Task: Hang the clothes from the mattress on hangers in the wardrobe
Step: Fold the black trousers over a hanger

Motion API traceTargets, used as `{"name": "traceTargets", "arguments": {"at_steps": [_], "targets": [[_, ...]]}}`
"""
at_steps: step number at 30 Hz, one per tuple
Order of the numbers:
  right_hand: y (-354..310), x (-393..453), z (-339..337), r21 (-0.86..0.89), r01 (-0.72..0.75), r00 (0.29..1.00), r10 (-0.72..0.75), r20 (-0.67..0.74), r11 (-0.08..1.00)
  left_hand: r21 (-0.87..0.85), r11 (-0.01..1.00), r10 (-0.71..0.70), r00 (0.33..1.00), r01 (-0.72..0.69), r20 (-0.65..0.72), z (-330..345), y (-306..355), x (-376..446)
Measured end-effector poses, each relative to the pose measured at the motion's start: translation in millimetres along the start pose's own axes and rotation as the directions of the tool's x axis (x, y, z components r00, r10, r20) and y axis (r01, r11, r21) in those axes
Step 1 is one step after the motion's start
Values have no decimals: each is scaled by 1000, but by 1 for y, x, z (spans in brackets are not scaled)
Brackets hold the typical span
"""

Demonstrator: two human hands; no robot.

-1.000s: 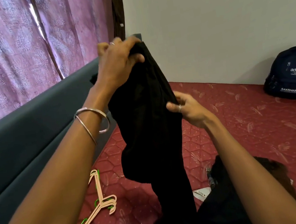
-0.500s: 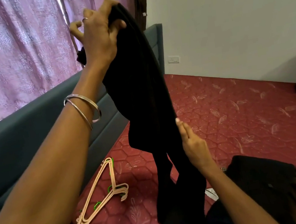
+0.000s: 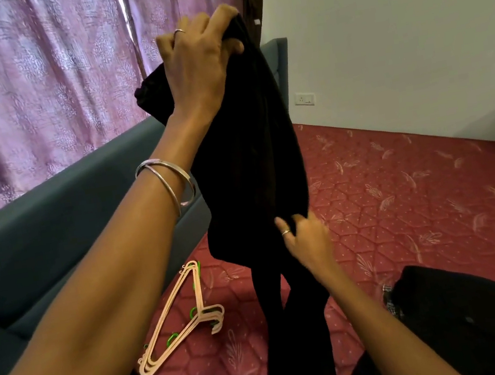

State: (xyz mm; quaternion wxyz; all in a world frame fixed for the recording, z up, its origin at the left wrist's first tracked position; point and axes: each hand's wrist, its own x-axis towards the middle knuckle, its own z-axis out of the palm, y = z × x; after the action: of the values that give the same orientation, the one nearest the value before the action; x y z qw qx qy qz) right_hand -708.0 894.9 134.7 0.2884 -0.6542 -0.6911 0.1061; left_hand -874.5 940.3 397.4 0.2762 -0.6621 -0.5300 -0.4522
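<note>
Two hands on one garment. Near to far:

Lower right of frame: a heap of dark clothes (image 3: 458, 316) lies on the red mattress (image 3: 401, 196), waiting.

Lower centre-left: a stack of peach hangers (image 3: 179, 319) with green clips lies flat on the mattress, just beside the hanging hem and below the left forearm.

Centre: right hand (image 3: 307, 239) pinches a side fold of the black garment (image 3: 253, 170) about midway down, fingers curled into the cloth, thumb side hidden behind it.

Upper centre: left hand (image 3: 199, 66) is raised high, fingers and thumb closed over the bunched top end. Bangles (image 3: 168, 183) sit on that wrist.

Key relation: the garment's long axis runs vertically from the left-hand grip straight down, its lower end brushing or just above the mattress at bottom centre (contact not resolvable). It hangs narrow and doubled, so which end is up cannot be read.

Far: grey headboard (image 3: 53, 232), pink curtain (image 3: 32, 91), white wall.

Judgement: hangers lie down and left of the grip; the right hand is lower and nearer to them, so it is the likelier one to release and fetch a hanger while the left keeps the garment up. No wardrobe in view.
</note>
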Motion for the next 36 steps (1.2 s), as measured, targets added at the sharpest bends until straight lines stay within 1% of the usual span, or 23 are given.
{"name": "traceTargets", "arguments": {"at_steps": [2, 3, 5, 7, 9, 10, 12, 15, 17, 19, 20, 21, 23, 25, 27, 29, 30, 31, 32, 33, 34, 35, 36], "targets": [[-23, -16, 13, 120, -21, 997, 12, 76, 993, 58, 998, 28, 1000, -28, 8, 6, 6, 1], [-33, -21, 18, 152, -51, 997, 41, 72, 987, 81, 995, 54, 999, -54, 5, 9, 11, 1], [-56, -20, 23, 177, -136, 991, 137, 6, 975, 133, 981, 151, 987, -142, -54, 18, 17, 0], [-72, -10, 19, 188, -227, 967, 244, -76, 956, 175, 958, 255, 956, -229, -145, 24, 19, -2], [-70, 6, 14, 318, -265, 937, 321, -140, 910, 184, 943, 315, 925, -279, -214, 21, 18, -1], [-63, 14, 10, 423, -250, 929, 338, -149, 871, 184, 940, 325, 915, -286, -239, 18, 15, 0], [-39, 29, 2, 583, -164, 948, 290, -130, 796, 177, 938, 336, 904, -297, -264, 13, 6, 1], [-1, 40, -9, 655, -113, 981, 186, -44, 747, 147, 938, 343, 896, -312, -282, 7, -6, 7], [20, 48, -11, 679, -99, 974, 209, -82, 727, 141, 927, 374, 884, -348, -280, 6, -12, 11], [37, 57, -8, 671, -109, 960, 252, -119, 733, 78, 924, 381, 888, -374, -256, 8, -13, 14], [41, 58, -6, 658, -117, 966, 240, -100, 744, 39, 927, 370, 898, -372, -239, 9, -11, 15], [43, 60, -2, 634, -129, 978, 203, -46, 763, 1, 932, 354, 908, -363, -223, 11, -9, 16], [42, 54, 4, 596, -166, 986, 114, 125, 786, -66, 938, 325, 930, -340, -171, 12, -5, 16], [47, 46, 10, 581, -199, 961, 41, 273, 789, -118, 931, 331, 935, -345, -123, 11, -5, 16], [60, 38, 11, 622, -250, 921, -16, 389, 742, -194, 926, 318, 946, -324, -59, 9, -13, 15], [76, 37, 3, 655, -310, 909, 11, 418, 689, -249, 939, 243, 970, -236, -4, 8, -26, 12], [82, 40, -3, 662, -328, 921, 71, 384, 674, -252, 952, 178, 984, -172, 2, 10, -33, 8], [85, 45, -11, 666, -326, 939, 148, 311, 671, -263, 960, 98, 995, -94, -1, 12, -40, 4], [87, 52, -18, 661, -309, 951, 239, 197, 684, -286, 958, 2, 1000, -4, -6, 15, -45, 0], [88, 59, -26, 639, -276, 946, 321, 47, 718, -314, 945, -101, 995, 93, -11, 19, -48, -4], [87, 67, -34, 598, -235, 918, 378, -124, 766, -350, 917, -206, 978, 189, -11, 23, -51, -8], [85, 72, -42, 537, -196, 868, 399, -294, 821, -396, 877, -297, 955, 271, -6, 28, -56, -12], [84, 73, -51, 468, -132, 813, 365, -453, 874, -450, 828, -375, 927, 335, 0, 35, -60, -16]]}}
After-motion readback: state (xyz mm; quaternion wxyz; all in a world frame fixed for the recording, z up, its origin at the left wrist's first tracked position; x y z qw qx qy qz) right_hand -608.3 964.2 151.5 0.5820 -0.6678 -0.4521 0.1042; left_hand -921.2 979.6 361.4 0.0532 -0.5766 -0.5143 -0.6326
